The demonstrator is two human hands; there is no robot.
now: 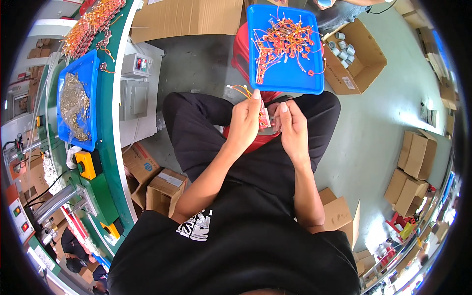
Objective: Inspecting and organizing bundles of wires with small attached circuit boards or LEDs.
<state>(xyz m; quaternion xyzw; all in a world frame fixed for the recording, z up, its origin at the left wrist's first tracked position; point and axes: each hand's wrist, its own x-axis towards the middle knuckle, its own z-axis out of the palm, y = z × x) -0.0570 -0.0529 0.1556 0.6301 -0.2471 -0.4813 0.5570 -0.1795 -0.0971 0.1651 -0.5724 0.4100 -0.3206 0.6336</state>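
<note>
In front of my lap, my left hand (245,121) is closed round a strip of small red circuit boards (263,118). Orange and yellow wires (242,88) with white plugs stick up past its fingers. Just to the right, my right hand (294,126) is pinched beside the strip's edge. What lies between its fingertips is too small to make out. Beyond both hands, a blue tray (295,81) holds a loose pile of small red wired boards (285,42).
The tray rests on a red stool (241,49). Right of it stands an open carton (364,66) with grey-white cylinders. Along the left runs a green workbench (109,98) bearing a blue tray of small metal parts (73,105) and stacked red wired boards (93,27). A person's hand (334,3) shows at the top.
</note>
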